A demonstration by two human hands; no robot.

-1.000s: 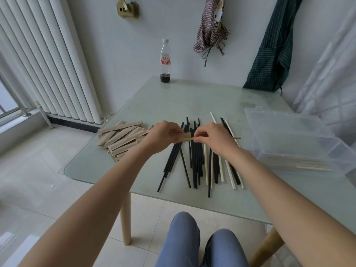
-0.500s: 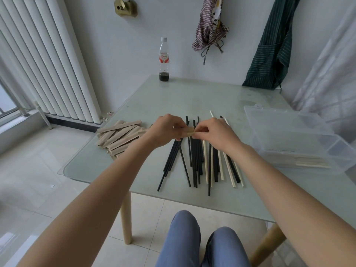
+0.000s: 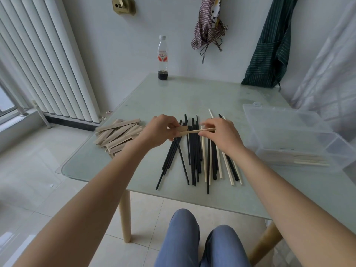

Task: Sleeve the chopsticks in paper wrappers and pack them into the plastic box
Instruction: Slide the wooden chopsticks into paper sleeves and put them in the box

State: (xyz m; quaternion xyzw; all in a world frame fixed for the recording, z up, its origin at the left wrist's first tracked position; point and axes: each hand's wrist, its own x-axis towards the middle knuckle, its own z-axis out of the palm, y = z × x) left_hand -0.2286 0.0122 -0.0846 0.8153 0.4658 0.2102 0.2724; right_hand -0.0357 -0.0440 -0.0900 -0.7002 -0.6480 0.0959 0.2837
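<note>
Left hand [image 3: 158, 132] has its grip on a paper wrapper [image 3: 182, 130]. Right hand [image 3: 221, 135] pinches pale chopsticks [image 3: 200, 130] poking into it, above the loose pile [image 3: 194, 155].

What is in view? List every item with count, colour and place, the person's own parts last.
paper wrappers: a pile, tan, table's left edge
loose chopsticks: a spread, black and cream, table centre
plastic box: one, clear, lid open, table's right side, some chopsticks inside
bottle: one, clear with dark liquid at the bottom, table's far edge
table: one, pale green glass top, wooden legs
aprons: two, one checked, one dark green striped, hung on the wall
radiator: one, white, left wall
held wrapper: one, tan, in the left hand
held chopsticks: cream, pinched by the right hand, tips entering the wrapper
knees: two, blue trousers, bottom centre
</note>
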